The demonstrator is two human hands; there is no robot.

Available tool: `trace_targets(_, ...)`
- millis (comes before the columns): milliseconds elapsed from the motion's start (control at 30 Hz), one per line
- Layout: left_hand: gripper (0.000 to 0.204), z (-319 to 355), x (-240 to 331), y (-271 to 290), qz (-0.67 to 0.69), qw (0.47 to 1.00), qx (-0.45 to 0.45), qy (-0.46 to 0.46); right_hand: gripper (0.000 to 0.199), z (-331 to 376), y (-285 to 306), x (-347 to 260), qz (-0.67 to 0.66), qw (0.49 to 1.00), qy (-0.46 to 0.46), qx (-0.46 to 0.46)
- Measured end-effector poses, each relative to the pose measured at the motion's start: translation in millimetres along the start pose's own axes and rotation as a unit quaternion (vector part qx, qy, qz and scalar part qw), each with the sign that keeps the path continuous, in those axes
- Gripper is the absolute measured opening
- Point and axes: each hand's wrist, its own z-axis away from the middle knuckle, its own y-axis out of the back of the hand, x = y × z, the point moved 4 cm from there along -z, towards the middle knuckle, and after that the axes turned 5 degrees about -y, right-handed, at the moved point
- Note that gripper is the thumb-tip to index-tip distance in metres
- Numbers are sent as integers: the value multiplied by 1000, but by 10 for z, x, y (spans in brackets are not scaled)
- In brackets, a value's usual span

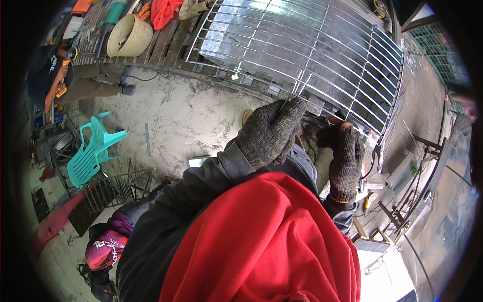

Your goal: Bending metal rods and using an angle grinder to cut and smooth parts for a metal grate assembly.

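A wire rack of thin silver bars lies across the workbench in front of me. My left hand, in a dark knitted glove, is closed at the rack's near edge. Short thin metal rods stick up from its fingertips over the rack. My right hand wears a matching glove, with bare fingertips showing through. Its fingers are curled at the rack's near right corner, and whatever they hold is hidden. Beneath the rack lies a grey metal sheet.
A cream bucket and a red cloth rest on the slatted bench. Left, a person holds a yellow power tool. A turquoise plastic chair lies tipped on the floor. Metal frames stand at right.
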Motion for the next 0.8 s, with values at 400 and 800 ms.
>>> trace_targets(400, 44, 1, 2, 3, -83, 995, 51, 5, 51, 5, -12, -50, -4, 1000, 11, -15)
trace_targets(800, 44, 33, 25, -24, -56, 996, 62, 35, 47, -13, 33, -119, 34, 998, 21, -55)
